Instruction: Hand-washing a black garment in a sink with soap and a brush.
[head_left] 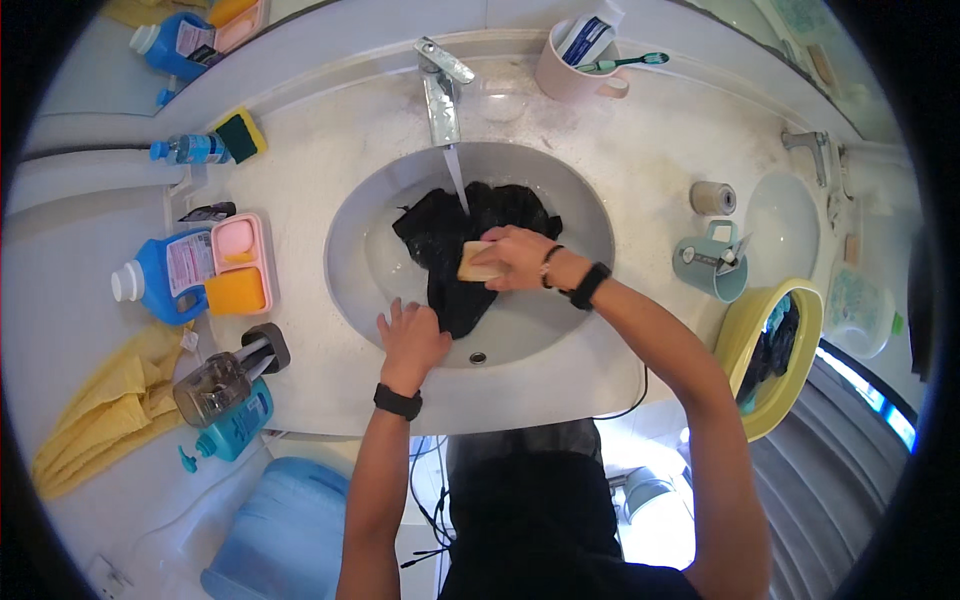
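A wet black garment (pixel 438 235) lies bunched in the oval sink (pixel 345 225), under water running from the chrome tap (pixel 440 95). Its kind of clothing I cannot make out. My right hand (pixel 518 260) grips a pale yellow bar of soap (pixel 475 262), pressed against the middle of the cloth. At the near left side of the basin, my left hand (pixel 412 342) holds the garment's lower edge, with its fingers bent and partly hidden. Dark bands circle both wrists.
On the left stand a blue detergent bottle (pixel 155 280), a pink soap dish (pixel 268 275), a sponge (pixel 242 135) and a teal pump bottle (pixel 235 425). A pink cup (pixel 568 75) sits behind. To the right are a green mug (pixel 705 268) and a yellow basin (pixel 735 330) with dark cloth.
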